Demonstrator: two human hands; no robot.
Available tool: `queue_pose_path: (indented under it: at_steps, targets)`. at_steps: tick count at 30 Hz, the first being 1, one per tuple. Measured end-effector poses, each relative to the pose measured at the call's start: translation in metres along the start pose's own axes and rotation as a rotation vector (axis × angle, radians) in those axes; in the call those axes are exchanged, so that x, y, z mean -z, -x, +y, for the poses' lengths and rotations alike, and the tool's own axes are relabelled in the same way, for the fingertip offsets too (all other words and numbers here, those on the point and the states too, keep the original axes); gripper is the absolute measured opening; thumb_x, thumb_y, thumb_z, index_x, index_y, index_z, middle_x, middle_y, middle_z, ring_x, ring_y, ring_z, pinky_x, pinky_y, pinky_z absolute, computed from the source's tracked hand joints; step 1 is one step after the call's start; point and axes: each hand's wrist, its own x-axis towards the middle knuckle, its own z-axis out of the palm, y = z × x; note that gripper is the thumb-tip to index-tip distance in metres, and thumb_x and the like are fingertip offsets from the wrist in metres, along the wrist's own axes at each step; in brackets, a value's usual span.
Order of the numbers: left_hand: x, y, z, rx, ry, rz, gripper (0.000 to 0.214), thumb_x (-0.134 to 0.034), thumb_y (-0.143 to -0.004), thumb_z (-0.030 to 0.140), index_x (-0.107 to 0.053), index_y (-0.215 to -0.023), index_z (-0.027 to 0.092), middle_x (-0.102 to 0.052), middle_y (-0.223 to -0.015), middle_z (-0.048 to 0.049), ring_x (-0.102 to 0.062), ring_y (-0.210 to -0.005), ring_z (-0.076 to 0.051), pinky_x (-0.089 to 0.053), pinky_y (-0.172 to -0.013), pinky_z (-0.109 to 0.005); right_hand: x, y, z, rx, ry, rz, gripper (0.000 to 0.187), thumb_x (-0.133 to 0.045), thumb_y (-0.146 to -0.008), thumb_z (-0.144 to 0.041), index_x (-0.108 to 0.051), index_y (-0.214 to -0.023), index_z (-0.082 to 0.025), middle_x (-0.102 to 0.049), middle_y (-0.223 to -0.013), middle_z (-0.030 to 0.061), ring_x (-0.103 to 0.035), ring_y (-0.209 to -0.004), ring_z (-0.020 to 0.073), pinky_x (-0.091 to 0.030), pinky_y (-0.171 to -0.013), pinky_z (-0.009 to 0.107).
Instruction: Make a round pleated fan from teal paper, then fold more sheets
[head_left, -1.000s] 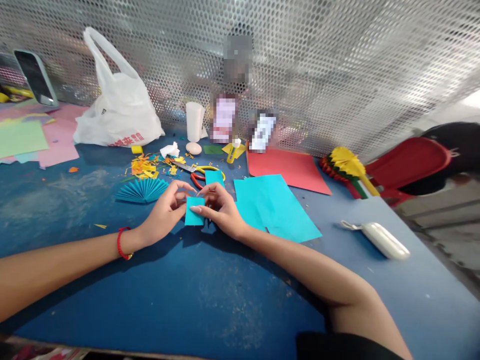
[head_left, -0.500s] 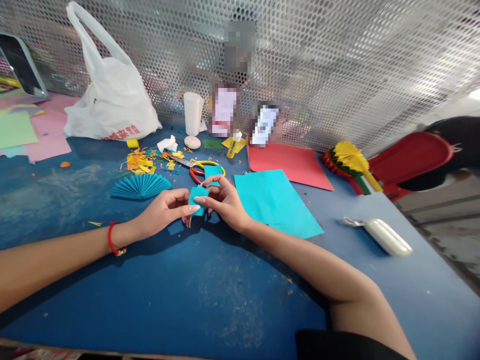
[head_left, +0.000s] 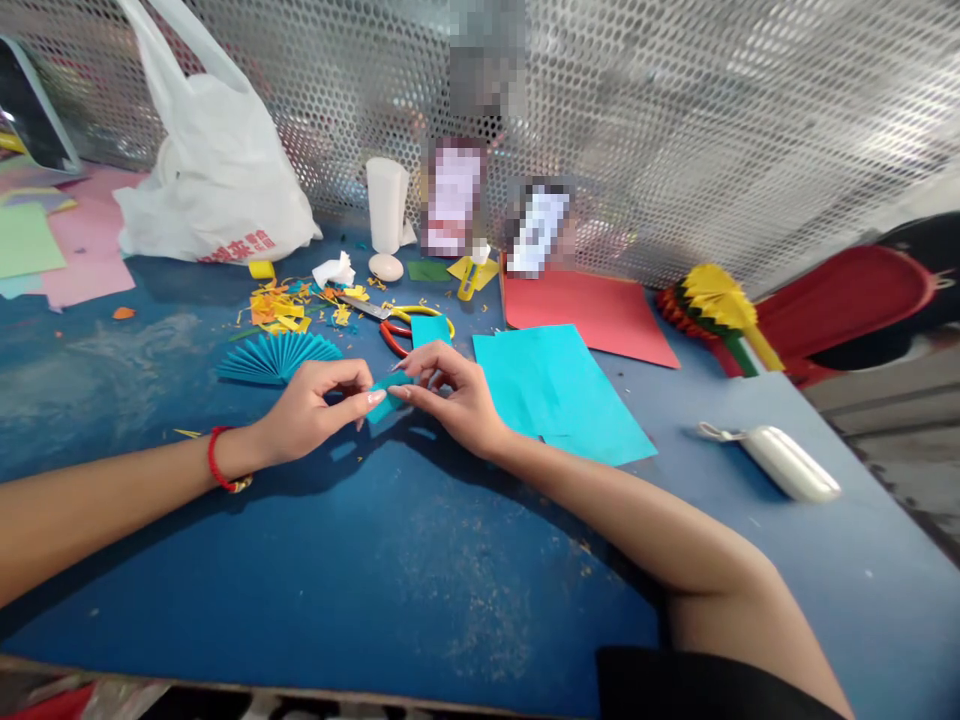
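Over the blue table (head_left: 187,560), I pinch one small turquoise paper piece (head_left: 388,396) between the fingertips of my left hand (head_left: 311,410) and my right hand (head_left: 457,395), both hands narrow, near a pleated paper fan (head_left: 276,358).

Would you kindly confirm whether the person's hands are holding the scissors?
No, the scissors lie on the blue table beyond the left hand and right hand, which pinch a small turquoise paper piece.

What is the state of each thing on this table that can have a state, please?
small teal paper piece, held between both hands
left hand, pinching the piece
right hand, pinching the piece
scissors, closed, lying flat
pleated blue paper fan, spread open
cyan paper sheet, lying flat
red paper sheet, lying flat
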Motion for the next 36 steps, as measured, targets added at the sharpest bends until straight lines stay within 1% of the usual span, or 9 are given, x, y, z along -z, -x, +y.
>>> queue_pose_path:
  at_steps: [3, 8, 15, 21, 24, 27, 31, 34, 36]
  targets:
    - [0.009, -0.002, -0.005, -0.168, -0.147, -0.054, 0.032, -0.066, -0.091, 0.041, -0.057, -0.064, 0.025, -0.055, -0.055, 0.0038, -0.044, -0.050, -0.013, -0.034, -0.051, -0.029, 0.003, 0.001, -0.001, 0.122, 0.145, -0.014, 0.028, -0.080, -0.088, -0.051, -0.072, -0.090, -0.025, -0.066, -0.103, 0.0031, -0.059, -0.090, 0.0155, -0.048, -0.069, 0.029]
    - [0.012, 0.000, -0.009, -0.320, -0.248, -0.255, 0.026, -0.061, -0.091, 0.032, -0.058, -0.065, 0.030, -0.054, -0.056, 0.0014, -0.043, -0.052, -0.017, -0.033, -0.053, -0.034, 0.004, 0.005, -0.002, 0.216, 0.204, -0.124, 0.028, -0.078, -0.092, -0.051, -0.072, -0.092, -0.023, -0.068, -0.094, 0.0035, -0.058, -0.082, 0.0160, -0.047, -0.065, 0.029]
    - [0.007, 0.001, -0.015, -0.395, -0.198, -0.367, 0.024, -0.075, -0.073, 0.030, -0.055, -0.060, 0.031, -0.050, -0.052, 0.0024, -0.039, -0.050, -0.019, -0.029, -0.051, -0.034, 0.006, 0.006, 0.001, 0.402, 0.214, -0.360, 0.017, -0.068, -0.101, -0.039, -0.071, -0.094, -0.024, -0.075, -0.091, 0.0041, -0.067, -0.084, 0.0175, -0.052, -0.077, 0.035]
    - [0.009, 0.002, -0.016, -0.388, -0.194, -0.031, 0.028, -0.070, -0.083, 0.035, -0.054, -0.061, 0.029, -0.054, -0.052, 0.0039, -0.043, -0.048, -0.017, -0.033, -0.048, -0.034, 0.007, 0.003, -0.001, 0.385, 0.246, -0.588, 0.021, -0.063, -0.104, -0.038, -0.073, -0.091, -0.024, -0.078, -0.090, 0.0048, -0.069, -0.088, 0.0198, -0.052, -0.082, 0.037]
    - [0.009, 0.000, -0.009, -0.374, -0.229, 0.035, 0.020, -0.068, -0.084, 0.038, -0.058, -0.069, 0.031, -0.060, -0.055, 0.0056, -0.049, -0.047, -0.017, -0.037, -0.046, -0.034, 0.009, 0.002, -0.004, 0.343, 0.187, -0.676, 0.022, -0.065, -0.103, -0.039, -0.074, -0.091, -0.023, -0.078, -0.087, 0.0031, -0.069, -0.083, 0.0174, -0.050, -0.079, 0.034]
    - [0.014, 0.007, -0.002, -0.350, -0.281, -0.014, 0.012, -0.063, -0.090, 0.030, -0.064, -0.078, 0.031, -0.067, -0.062, 0.0054, -0.058, -0.050, -0.017, -0.044, -0.048, -0.032, 0.007, 0.001, -0.006, 0.221, 0.101, -0.687, 0.026, -0.066, -0.102, -0.042, -0.074, -0.088, -0.022, -0.078, -0.084, 0.0021, -0.068, -0.077, 0.0151, -0.050, -0.075, 0.031]
    - [0.026, 0.039, -0.002, -0.480, -0.369, -0.189, 0.016, -0.069, -0.085, 0.022, -0.076, -0.094, 0.034, -0.080, -0.081, 0.0019, -0.071, -0.067, -0.022, -0.057, -0.060, -0.036, 0.000, 0.002, -0.006, 0.094, 0.137, -0.610, 0.031, -0.066, -0.102, -0.046, -0.074, -0.086, -0.021, -0.076, -0.081, 0.0019, -0.066, -0.073, 0.0141, -0.048, -0.072, 0.030]
    - [0.033, 0.068, -0.005, -0.444, -0.490, -0.158, 0.017, -0.074, -0.083, 0.019, -0.078, -0.086, 0.035, -0.078, -0.073, 0.0009, -0.071, -0.063, -0.023, -0.059, -0.060, -0.038, -0.005, 0.005, -0.006, 0.099, 0.231, -0.533, 0.031, -0.068, -0.100, -0.046, -0.073, -0.084, -0.020, -0.072, -0.076, 0.0008, -0.061, -0.069, 0.0131, -0.043, -0.069, 0.029]
    - [0.033, 0.079, -0.004, -0.441, -0.480, -0.158, 0.024, -0.077, -0.082, 0.021, -0.081, -0.096, 0.040, -0.080, -0.076, 0.0015, -0.074, -0.065, -0.024, -0.063, -0.063, -0.039, -0.006, 0.005, -0.007, 0.111, 0.288, -0.505, 0.031, -0.068, -0.101, -0.045, -0.070, -0.083, -0.020, -0.070, -0.074, 0.0000, -0.059, -0.069, 0.0129, -0.041, -0.071, 0.030]
